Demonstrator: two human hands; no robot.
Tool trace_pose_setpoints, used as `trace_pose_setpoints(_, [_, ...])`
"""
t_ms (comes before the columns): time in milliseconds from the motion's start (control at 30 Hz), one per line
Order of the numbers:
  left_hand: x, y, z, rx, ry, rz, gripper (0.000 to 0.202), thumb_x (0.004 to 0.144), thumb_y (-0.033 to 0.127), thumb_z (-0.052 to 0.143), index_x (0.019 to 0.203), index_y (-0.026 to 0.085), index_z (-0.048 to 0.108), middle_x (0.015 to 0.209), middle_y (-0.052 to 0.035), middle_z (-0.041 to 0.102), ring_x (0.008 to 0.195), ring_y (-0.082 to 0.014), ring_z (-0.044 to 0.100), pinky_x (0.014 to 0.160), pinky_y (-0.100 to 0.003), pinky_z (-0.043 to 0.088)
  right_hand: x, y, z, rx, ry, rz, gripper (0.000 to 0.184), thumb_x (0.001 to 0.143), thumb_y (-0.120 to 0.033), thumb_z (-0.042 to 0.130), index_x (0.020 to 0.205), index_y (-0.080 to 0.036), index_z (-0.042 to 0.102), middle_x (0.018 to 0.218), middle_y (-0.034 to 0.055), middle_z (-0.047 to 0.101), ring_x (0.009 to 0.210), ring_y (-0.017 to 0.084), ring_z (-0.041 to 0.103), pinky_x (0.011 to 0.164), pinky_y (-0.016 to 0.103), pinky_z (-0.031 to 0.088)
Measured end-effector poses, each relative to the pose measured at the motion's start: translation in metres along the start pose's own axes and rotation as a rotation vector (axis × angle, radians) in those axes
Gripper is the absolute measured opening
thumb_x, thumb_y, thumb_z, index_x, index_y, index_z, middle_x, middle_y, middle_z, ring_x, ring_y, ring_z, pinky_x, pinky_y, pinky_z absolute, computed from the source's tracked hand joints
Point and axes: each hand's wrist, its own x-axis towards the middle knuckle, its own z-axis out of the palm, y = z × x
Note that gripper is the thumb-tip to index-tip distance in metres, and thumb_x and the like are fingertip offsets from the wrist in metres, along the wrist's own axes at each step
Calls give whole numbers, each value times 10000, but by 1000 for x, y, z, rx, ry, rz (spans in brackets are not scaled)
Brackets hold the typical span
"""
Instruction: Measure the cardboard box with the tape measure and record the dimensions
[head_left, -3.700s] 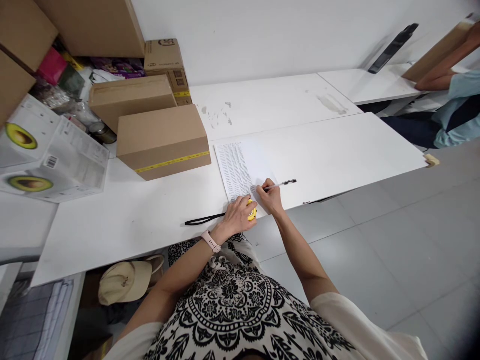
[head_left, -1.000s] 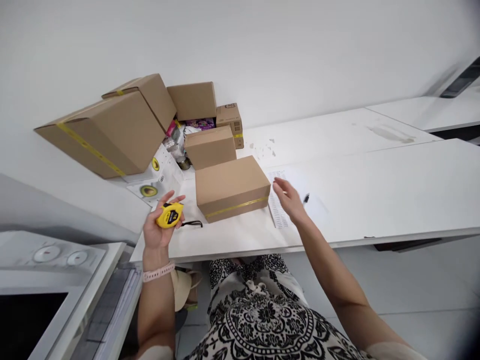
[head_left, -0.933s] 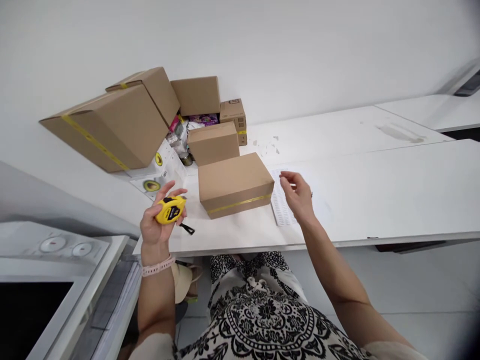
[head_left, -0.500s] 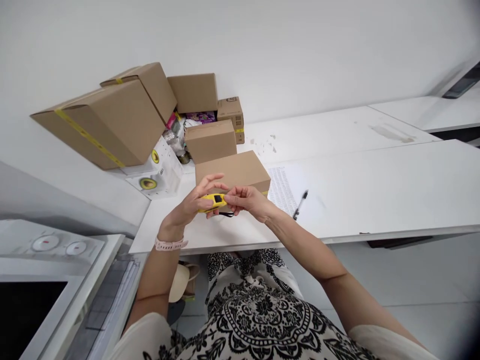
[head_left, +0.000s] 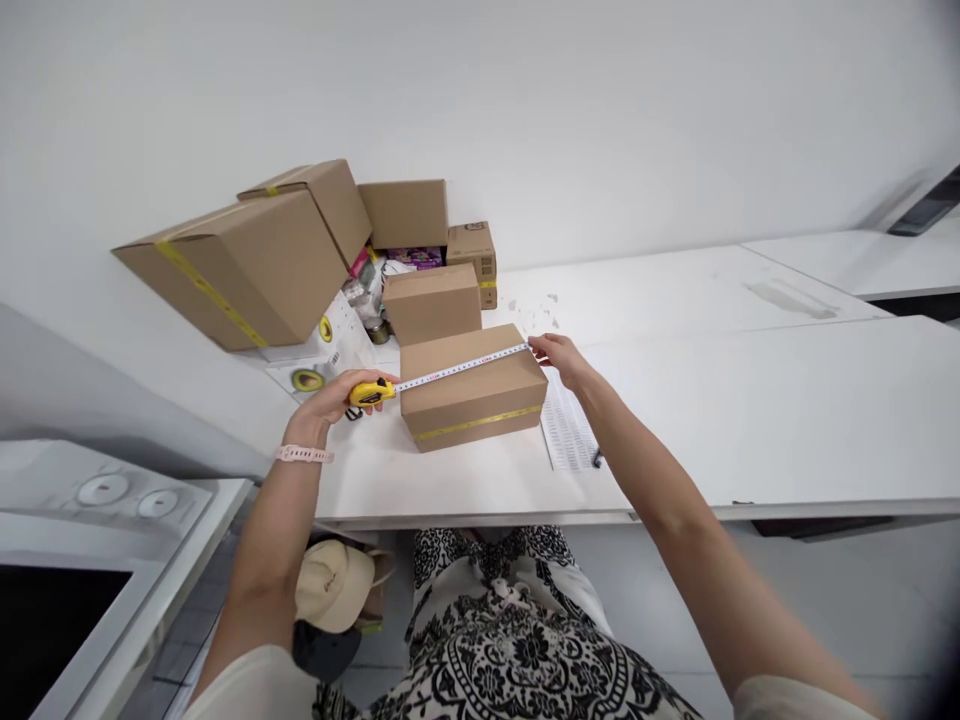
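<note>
My left hand (head_left: 334, 396) is closed around the yellow case of a tape measure (head_left: 370, 392), just off the left end of a cardboard box (head_left: 472, 398). The white blade (head_left: 461, 368) is drawn out across the top of this box, lengthwise. At the right end of the box, my right hand (head_left: 556, 354) pinches the blade's free end near the top edge. Yellow tape runs along the box's front side. A printed sheet (head_left: 568, 425) lies partly under my right forearm, and the tip of a pen (head_left: 598, 458) shows beside it.
Several cardboard boxes (head_left: 255, 265) are stacked at the back left, some on a white carton (head_left: 322, 365) with avocado pictures. A smaller box (head_left: 433, 305) stands behind the measured one. A white appliance with knobs (head_left: 103, 489) is at left. A cap (head_left: 334, 585) hangs below the white table (head_left: 750, 420).
My hands have moved apart, left hand leftward and right hand rightward. The tape blade is now pulled out between them and lies over the box top.
</note>
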Motion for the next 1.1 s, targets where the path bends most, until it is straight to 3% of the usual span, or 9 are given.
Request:
trace_pose_setpoints(133, [11, -1, -5, -5, -1, -65, 422, 745, 443, 666, 988, 116, 772, 761, -80, 707, 616, -181, 645, 560, -286, 547, 2, 12, 9, -5, 16, -2, 280, 660, -374, 743, 620, -199, 528, 676, 2, 575, 682, 144, 530, 655, 287, 440])
trace_pose_setpoints(467, [23, 4, -9, 34, -28, -88, 288, 721, 411, 733, 851, 156, 765, 757, -57, 693, 576, -149, 608, 525, -255, 510, -3, 21, 11, -21, 166, -39, 227, 665, -317, 693, 598, -202, 510, 619, -37, 505, 653, 125, 490, 623, 272, 426])
trace_pose_setpoints(767, [19, 9, -2, 29, -46, -102, 312, 713, 406, 725, 881, 146, 769, 744, -55, 701, 564, -153, 620, 536, -273, 533, 0, 27, 15, 7, 172, -52, 265, 613, -352, 768, 710, -200, 574, 690, -33, 564, 644, 120, 497, 591, 274, 396])
trace_pose_setpoints(933, [23, 9, -1, 8, -80, -86, 293, 705, 387, 709, 872, 151, 762, 747, -63, 717, 580, -162, 630, 540, -277, 531, -1, 26, 15, 100, 137, -16, 304, 567, -334, 799, 650, -198, 540, 656, -41, 540, 619, 106, 470, 562, 263, 365])
trace_pose_setpoints(1100, [28, 13, -3, 98, -66, -171, 243, 676, 349, 667, 789, 150, 747, 740, -84, 734, 655, -191, 662, 601, -288, 561, 0, 29, 14, 131, 147, -18, 334, 558, -342, 828, 636, -196, 538, 644, -35, 552, 607, 106, 464, 559, 261, 355])
